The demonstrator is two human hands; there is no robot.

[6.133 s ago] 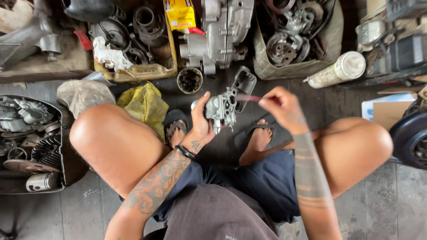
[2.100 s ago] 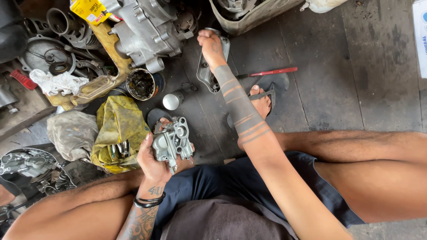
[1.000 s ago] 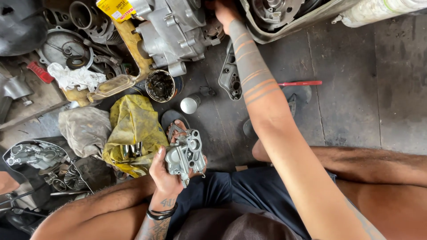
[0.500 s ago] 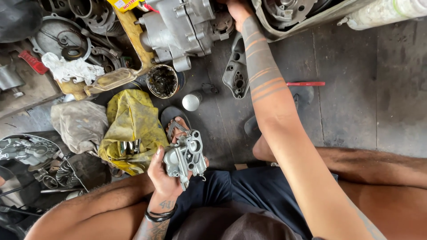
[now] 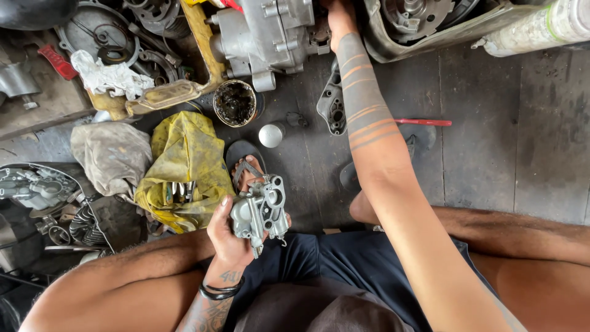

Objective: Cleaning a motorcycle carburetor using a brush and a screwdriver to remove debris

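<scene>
1. Centrally, the left hand (image 5: 230, 237) is closed around a grey metal carburettor body (image 5: 261, 212), thumb along its side. The part is held above the lap, well below the engine casing (image 5: 264, 34).
2. The right hand (image 5: 341, 18) is stretched far forward, at the right flank of the engine casing. Its fingers run out of view at the top edge, so I cannot tell whether they grip anything.
3. Step in hand, as judged: one hand keeps the part ready while the other searches among the parts beside the engine casing.
4. A grasp there would call for working by touch in a crowded gap, with the held part kept level.
5. Just below the engine casing stands a tin of dark grease (image 5: 235, 102). A yellow cloth (image 5: 184, 160) lies below and left of the casing, and a red-handled tool (image 5: 424, 122) lies below and right.
</scene>
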